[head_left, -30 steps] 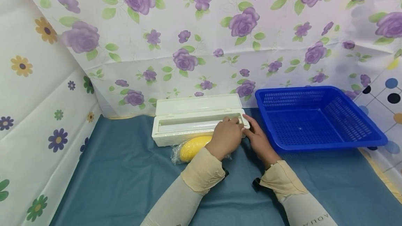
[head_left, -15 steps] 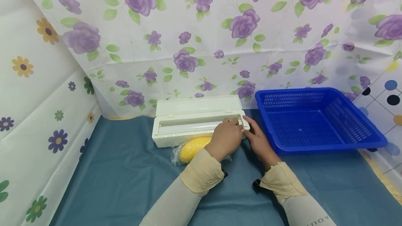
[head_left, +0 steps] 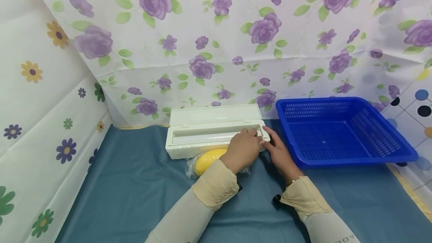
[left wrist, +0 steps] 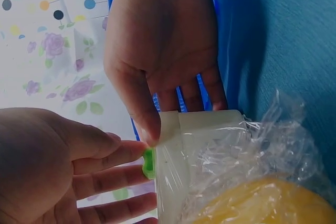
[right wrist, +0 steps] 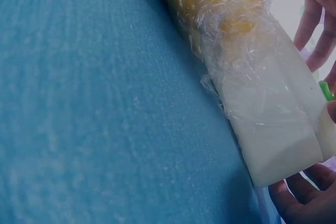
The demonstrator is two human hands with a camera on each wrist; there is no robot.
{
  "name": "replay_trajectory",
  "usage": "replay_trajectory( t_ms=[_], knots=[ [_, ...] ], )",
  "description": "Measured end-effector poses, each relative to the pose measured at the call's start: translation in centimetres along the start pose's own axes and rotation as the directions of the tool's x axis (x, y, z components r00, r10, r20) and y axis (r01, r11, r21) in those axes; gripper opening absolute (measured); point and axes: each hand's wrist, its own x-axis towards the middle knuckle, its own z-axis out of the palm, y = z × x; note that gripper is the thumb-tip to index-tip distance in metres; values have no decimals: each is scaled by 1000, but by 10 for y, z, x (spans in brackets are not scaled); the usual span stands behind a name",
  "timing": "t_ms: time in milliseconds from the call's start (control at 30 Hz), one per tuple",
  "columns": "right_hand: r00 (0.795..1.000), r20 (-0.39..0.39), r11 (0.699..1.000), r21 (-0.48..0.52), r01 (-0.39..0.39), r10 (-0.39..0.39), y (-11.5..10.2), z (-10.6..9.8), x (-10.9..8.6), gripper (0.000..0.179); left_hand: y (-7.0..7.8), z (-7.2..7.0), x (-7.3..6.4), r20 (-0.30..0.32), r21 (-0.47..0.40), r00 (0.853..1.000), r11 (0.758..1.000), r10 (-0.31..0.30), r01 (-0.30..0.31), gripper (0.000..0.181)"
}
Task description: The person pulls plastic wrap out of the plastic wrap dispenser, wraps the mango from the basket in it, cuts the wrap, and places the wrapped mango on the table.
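Observation:
A white cling film dispenser point(head_left: 189, 151) lies with its lid raised and a white roll inside. A green cutter slider point(left wrist: 149, 163) sits by its right end. My left hand point(head_left: 242, 148) reaches over the right part of the box, its index fingertip at the slider in the left wrist view. With thumb and fingers round the right end, my right hand point(head_left: 279, 156) holds the dispenser. A yellow rounded thing point(head_left: 207, 160), covered in clear film, rests against the box's front, partly hidden by my left wrist. Film point(right wrist: 252, 66) runs from it over the box's front.
To the right stands a blue perforated plastic basket point(head_left: 337, 160) close to my right hand. A blue-green cloth point(head_left: 135, 198) covers the table. Flower-print sheets point(head_left: 216, 48) rise behind and at the left.
Both hands keep nearly the same position on the dispenser. The head view has shifted slightly.

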Motion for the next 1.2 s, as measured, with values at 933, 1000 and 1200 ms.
replay_trajectory(
  t_ms=[933,1000,1200],
  knots=[
    [1000,-6,1000,0,-9,9,1,-1,1,58,-16,9,-2,-90,26,993,997,79,-77,22],
    [1000,-6,1000,1,-8,8,1,-1,1,58,-17,9,0,-81,-4,995,998,60,-61,24],
    [1000,-7,1000,1,-10,10,1,-1,1,58,-20,8,3,-39,-99,999,995,-13,9,28]
  ],
)
